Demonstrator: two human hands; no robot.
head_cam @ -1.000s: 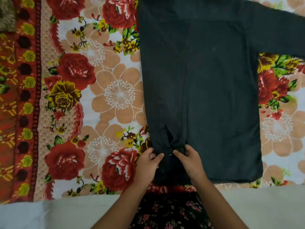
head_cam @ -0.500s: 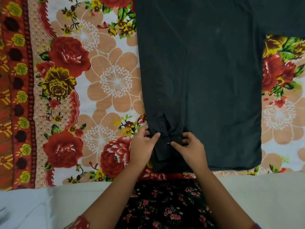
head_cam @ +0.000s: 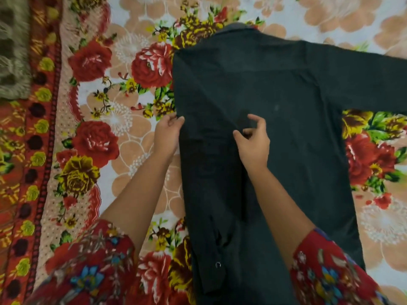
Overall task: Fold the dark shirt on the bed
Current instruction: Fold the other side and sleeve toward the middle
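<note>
Fuzz-textured brown cloth (head_cam: 13,51) sits at the far left, in the upper corner, blurred. Beside it runs the red patterned border (head_cam: 33,172) of the floral bedsheet (head_cam: 132,150), which is covered in red roses and peach flowers and spreads under everything else. A red flowered sleeve (head_cam: 92,260) comes in from the lower left, and its bare forearm reaches up to the left hand (head_cam: 168,133). That hand sits at the left edge of the dark shirt (head_cam: 286,128), about halfway up the body, its thumb and fingertips closed narrowly on the edge of the cloth. The shirt lies flat on the sheet, right of centre, with its collar (head_cam: 237,27) at the far end and its hem toward the person. One shirt arm is folded in along the left side of the body, and its cuff (head_cam: 217,264), with a small metal snap, lies near the hem. The right hand (head_cam: 253,139) is over the middle of the shirt, fingers half curled and thumb apart from them; whether they catch any cloth cannot be told. Further right, the other shirt arm (head_cam: 374,80) stretches out flat to the picture's edge. A second red flowered sleeve (head_cam: 330,274) shows at the lower right.
</note>
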